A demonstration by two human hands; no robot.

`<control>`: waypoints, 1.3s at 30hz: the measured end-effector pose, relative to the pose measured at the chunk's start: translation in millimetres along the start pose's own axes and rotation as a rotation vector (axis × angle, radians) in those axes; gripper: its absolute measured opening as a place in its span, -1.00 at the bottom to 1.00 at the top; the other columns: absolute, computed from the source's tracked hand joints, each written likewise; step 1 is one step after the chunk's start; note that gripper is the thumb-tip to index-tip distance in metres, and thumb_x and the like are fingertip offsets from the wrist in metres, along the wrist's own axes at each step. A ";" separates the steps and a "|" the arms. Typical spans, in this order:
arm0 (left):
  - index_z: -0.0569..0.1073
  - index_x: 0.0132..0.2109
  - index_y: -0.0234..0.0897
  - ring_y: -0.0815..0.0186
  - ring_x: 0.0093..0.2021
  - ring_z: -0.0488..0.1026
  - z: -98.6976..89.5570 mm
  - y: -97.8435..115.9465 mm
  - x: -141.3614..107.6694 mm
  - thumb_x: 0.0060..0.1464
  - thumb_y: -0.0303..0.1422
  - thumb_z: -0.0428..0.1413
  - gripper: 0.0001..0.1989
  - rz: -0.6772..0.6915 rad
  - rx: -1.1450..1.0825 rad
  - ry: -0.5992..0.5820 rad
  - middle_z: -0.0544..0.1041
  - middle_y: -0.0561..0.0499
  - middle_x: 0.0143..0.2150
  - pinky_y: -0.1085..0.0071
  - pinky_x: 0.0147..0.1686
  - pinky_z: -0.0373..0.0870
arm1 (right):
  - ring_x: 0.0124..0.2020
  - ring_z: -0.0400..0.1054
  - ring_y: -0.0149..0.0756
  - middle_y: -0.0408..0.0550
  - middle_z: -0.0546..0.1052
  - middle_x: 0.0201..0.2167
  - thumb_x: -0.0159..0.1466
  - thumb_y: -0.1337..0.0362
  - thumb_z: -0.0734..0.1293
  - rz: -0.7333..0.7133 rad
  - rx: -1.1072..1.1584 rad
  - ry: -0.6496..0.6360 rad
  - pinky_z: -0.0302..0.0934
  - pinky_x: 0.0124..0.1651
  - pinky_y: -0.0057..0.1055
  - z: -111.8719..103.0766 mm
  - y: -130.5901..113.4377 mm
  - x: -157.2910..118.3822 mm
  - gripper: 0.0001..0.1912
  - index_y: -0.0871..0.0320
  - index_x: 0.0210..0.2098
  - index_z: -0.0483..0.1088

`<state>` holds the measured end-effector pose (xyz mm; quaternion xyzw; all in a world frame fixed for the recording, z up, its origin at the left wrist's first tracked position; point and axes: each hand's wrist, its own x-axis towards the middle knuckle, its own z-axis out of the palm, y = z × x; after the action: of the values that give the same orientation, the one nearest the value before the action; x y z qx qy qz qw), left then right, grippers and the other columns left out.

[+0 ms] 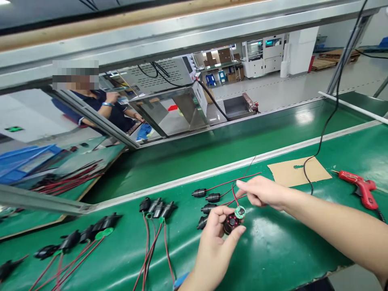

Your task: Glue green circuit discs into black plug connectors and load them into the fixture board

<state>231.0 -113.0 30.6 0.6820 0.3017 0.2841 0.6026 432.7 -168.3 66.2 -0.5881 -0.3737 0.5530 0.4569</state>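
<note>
My left hand [216,236] is closed around a black round housing [229,227], its open end turned up and reddish inside. A small round green circuit board [239,212] sits at the rim of that opening, tilted. From the board a red wire [234,195] runs up to my right hand [260,190], whose thumb and forefinger are pinched on it. Just behind the hands lie several black connector housings [199,193] with thin wires, some partly hidden by my left hand.
More black housings [157,208] with red wires and green boards lie to the left. A cardboard piece [300,171] and a red glue gun [360,188] are at right. A black cable [329,117] hangs down. Behind runs a green conveyor belt [194,153]. Beyond the frame, a person [100,105] works.
</note>
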 end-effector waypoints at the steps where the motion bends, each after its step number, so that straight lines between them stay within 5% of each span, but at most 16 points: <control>1: 0.42 -0.11 -0.20 0.22 -0.25 0.55 3.3 -4.1 -5.5 0.01 -0.24 0.35 -0.65 0.000 0.036 0.005 0.61 -0.04 -0.22 0.35 -0.20 0.44 | -0.74 -0.14 -0.52 -0.38 0.13 -0.82 0.28 -0.21 0.31 0.036 0.037 -0.037 -0.23 -0.65 -0.50 -0.2 -4.0 7.9 -0.46 0.18 -0.44 0.40; 5: 0.39 -0.15 -0.18 0.17 -0.19 0.58 10.5 -19.0 -16.4 -0.07 -0.27 0.37 -0.62 -0.064 0.066 0.064 0.63 -0.05 -0.19 0.30 -0.10 0.42 | -0.74 -0.13 -0.58 -0.41 0.15 -0.81 0.04 -0.02 0.57 0.049 0.085 -0.146 -0.25 -0.67 -0.55 8.7 -12.5 23.6 -0.50 0.15 -0.57 0.26; 11: 0.35 -0.01 -0.22 0.13 -0.17 0.59 5.8 -24.5 -7.8 -0.08 -0.26 0.37 -0.49 -0.174 -0.063 0.051 0.64 -0.10 -0.19 0.26 -0.16 0.50 | -0.69 0.20 -0.53 -0.31 0.42 -0.64 0.23 0.22 0.42 -0.134 0.045 -0.144 0.07 -0.60 -0.57 28.8 -10.8 -0.6 -0.80 0.16 -0.39 0.32; 17: 0.41 -0.03 -0.24 0.13 -0.24 0.54 13.3 -27.8 -1.2 -0.06 -0.15 0.35 -0.50 -0.218 -0.150 0.069 0.60 -0.06 -0.27 0.28 -0.32 0.53 | -0.49 0.46 -0.38 -0.14 0.52 -0.45 0.28 0.09 0.36 -0.280 0.107 0.074 0.29 -0.42 -0.46 14.8 37.0 -22.2 -0.75 0.15 -0.32 0.33; 22: 0.51 0.01 -0.29 0.11 -0.12 0.53 21.9 -36.2 7.2 0.05 0.00 0.26 -0.48 -0.272 -0.309 0.026 0.62 -0.12 -0.18 0.26 -0.15 0.47 | -0.49 0.48 -0.37 -0.14 0.53 -0.44 0.26 0.00 0.34 -0.227 0.231 0.209 0.31 -0.43 -0.44 2.4 65.4 -6.6 -0.69 0.12 -0.30 0.27; 30: 0.56 -0.10 -0.28 0.22 -0.11 0.50 19.6 -41.6 18.1 -0.02 -0.17 0.37 -0.61 -0.403 -0.496 -0.040 0.61 -0.06 -0.19 0.34 -0.04 0.40 | -0.57 0.44 -0.41 -0.11 0.57 -0.52 0.29 0.29 0.30 -0.054 0.110 0.190 0.27 -0.51 -0.52 -3.5 51.3 28.7 -0.91 0.17 -0.35 0.34; 35: 0.51 -0.15 -0.26 0.16 -0.13 0.47 16.6 -41.9 14.3 0.08 -0.16 0.29 -0.71 -0.432 -0.534 -0.040 0.55 -0.05 -0.24 0.26 -0.25 0.52 | -0.71 0.29 -0.44 -0.15 0.51 -0.58 0.26 0.26 0.32 0.014 -0.075 0.283 0.09 -0.64 -0.52 -3.7 64.0 4.4 -0.88 0.18 -0.38 0.37; 39: 0.48 -0.19 -0.29 0.20 -0.20 0.45 14.7 -48.6 10.7 0.13 -0.20 0.23 -0.76 -0.410 -0.524 -0.082 0.54 -0.08 -0.26 0.35 -0.35 0.49 | -0.58 0.34 -0.41 -0.13 0.53 -0.42 0.24 0.37 0.21 -0.214 -0.231 0.389 0.25 -0.47 -0.44 1.4 72.8 -16.4 -0.85 0.13 -0.27 0.41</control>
<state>245.7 -110.0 -19.1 0.4400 0.3250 0.1974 0.8136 424.7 -205.7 2.1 -0.6890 -0.3996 0.3316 0.5057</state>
